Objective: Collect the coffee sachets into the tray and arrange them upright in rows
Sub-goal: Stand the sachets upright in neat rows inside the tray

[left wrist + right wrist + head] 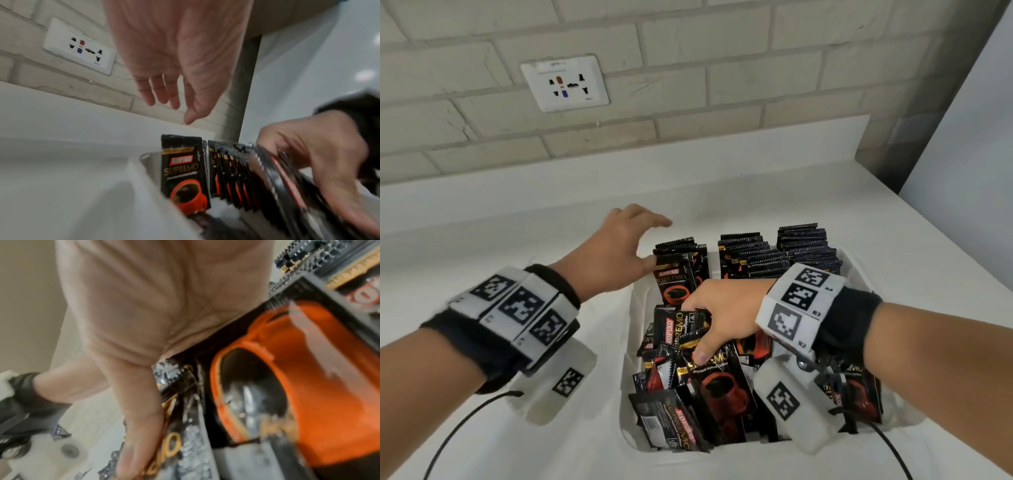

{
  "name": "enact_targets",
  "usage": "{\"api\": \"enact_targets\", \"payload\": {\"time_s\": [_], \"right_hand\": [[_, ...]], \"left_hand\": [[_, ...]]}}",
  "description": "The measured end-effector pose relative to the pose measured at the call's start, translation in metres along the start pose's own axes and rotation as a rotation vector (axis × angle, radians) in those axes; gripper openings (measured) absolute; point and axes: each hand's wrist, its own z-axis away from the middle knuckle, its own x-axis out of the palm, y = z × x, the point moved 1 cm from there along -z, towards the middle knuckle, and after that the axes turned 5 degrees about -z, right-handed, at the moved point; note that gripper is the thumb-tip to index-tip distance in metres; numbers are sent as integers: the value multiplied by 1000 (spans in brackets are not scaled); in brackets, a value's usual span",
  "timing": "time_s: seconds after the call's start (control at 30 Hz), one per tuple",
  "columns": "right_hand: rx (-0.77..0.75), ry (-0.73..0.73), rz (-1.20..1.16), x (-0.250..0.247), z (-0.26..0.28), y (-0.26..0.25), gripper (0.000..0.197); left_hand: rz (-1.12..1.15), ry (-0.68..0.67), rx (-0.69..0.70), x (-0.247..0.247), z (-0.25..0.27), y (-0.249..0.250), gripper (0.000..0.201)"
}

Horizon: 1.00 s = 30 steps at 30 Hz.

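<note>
A white counter [722, 192] is seen under a wall of pale bricks [722, 78], and a white socket plate [565, 83] is fixed on this wall. At the right, a smooth white panel [969, 137] is met by the counter's edge.

A white tray [629, 359] is placed on the counter. At its far side, coffee sachets are stood upright in three rows: a short left row [681, 270], a middle row [746, 255] and a right row [806, 245]. In the left wrist view the front sachet of the left row [183, 172] is shown upright, with a red cup printed on it. The near part of the tray is filled with a loose pile of sachets [709, 394], laid flat and crossed over each other.

The left hand [616, 246] is held above the far left corner of the tray, just beside the left row. Its fingers are spread and relaxed, and nothing is held in it.

The right hand [726, 315] is lowered into the loose pile, palm down. Its fingers are curled around a bundle of sachets [287, 181], which is shown between thumb and fingers in the left wrist view. The thumb [702, 354] is pressed on a flat sachet of the pile. The right wrist view is blurred, and only the palm and a sachet print are recognised there.
</note>
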Motion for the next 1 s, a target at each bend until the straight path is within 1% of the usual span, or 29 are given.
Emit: {"api": "enact_targets", "payload": {"time_s": [0.03,0.07,0.1,0.13,0.17,0.2,0.23,0.27,0.4,0.47,0.53,0.6,0.63,0.7,0.77,0.87,0.93,1.0], "right_hand": [[0,4,1,0,1,-1,44],[-2,7,-3,-1,2,-1,45],[-2,7,-12,0,3,-2,46],[-7,6,-29,1,4,-1,44],[-11,2,-49,1,5,-1,40],[-9,-13,-65,2,6,-1,36],[-5,-22,-69,3,6,-1,34],[-2,-22,-64,4,6,-1,34],[-6,-12,-10,6,7,-1,38],[-1,-13,11,7,6,1,41],[4,-20,12,8,6,2,40],[7,-23,17,7,5,3,44],[10,-22,32,7,6,3,51],[9,-12,52,7,6,4,62],[-9,-5,49,7,6,5,61],[-4,-3,65,7,5,4,63],[13,-24,53,8,5,3,65],[14,-58,29,8,5,1,61]], "left_hand": [[9,25,37,-2,6,-3,41],[-3,-9,79,-1,11,-6,33],[-36,-97,115,3,16,-9,28],[-91,-220,140,8,21,-10,27],[-159,-344,163,15,25,-9,30],[-225,-436,196,22,28,-7,38],[-284,-491,237,28,29,-5,47],[-345,-511,278,33,29,-2,53],[-549,-464,364,44,27,5,60],[-576,-452,383,48,28,8,60],[-535,-432,384,50,28,10,52],[-451,-415,373,47,25,10,36],[-401,-418,350,43,21,9,30],[-308,-413,256,35,13,7,24],[-256,-329,171,25,2,6,20],[-251,-165,114,18,-12,5,19],[-258,-120,76,20,-16,5,23],[-265,-112,34,24,-17,4,28]]}}
